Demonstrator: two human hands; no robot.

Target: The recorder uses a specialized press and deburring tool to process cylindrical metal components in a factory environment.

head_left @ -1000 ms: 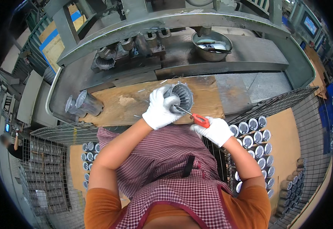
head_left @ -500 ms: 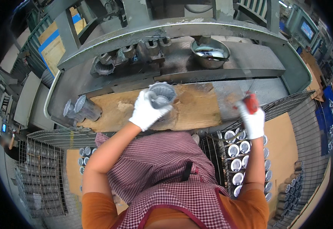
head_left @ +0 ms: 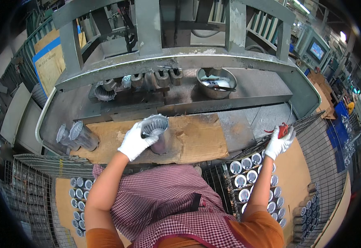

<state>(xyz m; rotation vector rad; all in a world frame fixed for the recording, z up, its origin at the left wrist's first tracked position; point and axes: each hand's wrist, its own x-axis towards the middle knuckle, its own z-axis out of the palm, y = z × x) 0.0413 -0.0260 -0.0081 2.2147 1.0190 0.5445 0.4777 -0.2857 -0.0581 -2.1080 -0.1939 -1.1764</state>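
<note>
My left hand (head_left: 137,142), in a white glove, grips a grey metal cup-shaped casting (head_left: 157,132). The casting's wide ribbed mouth is tilted up, and it is over a cardboard sheet. Off to the right, above the wire basket's edge, my right hand (head_left: 277,144), also gloved in white, is closed around a small red object (head_left: 284,131) with thin red ends sticking out. The fingers partly hide it, so its kind is unclear. Two similar castings (head_left: 83,135) lean at the left end of the cardboard (head_left: 201,138).
A metal bowl (head_left: 217,93) of whitish contents with tools stands on the machine bed. Left of it are metal fixtures (head_left: 161,78) and another ribbed casting (head_left: 105,91). Wire baskets (head_left: 313,132) holding rows of round parts (head_left: 240,180) flank me. A machine frame (head_left: 168,62) crosses ahead.
The view has shifted. The casting in my left hand has come lower and nearer the cardboard. My right hand has moved outward to the right with the red object.
</note>
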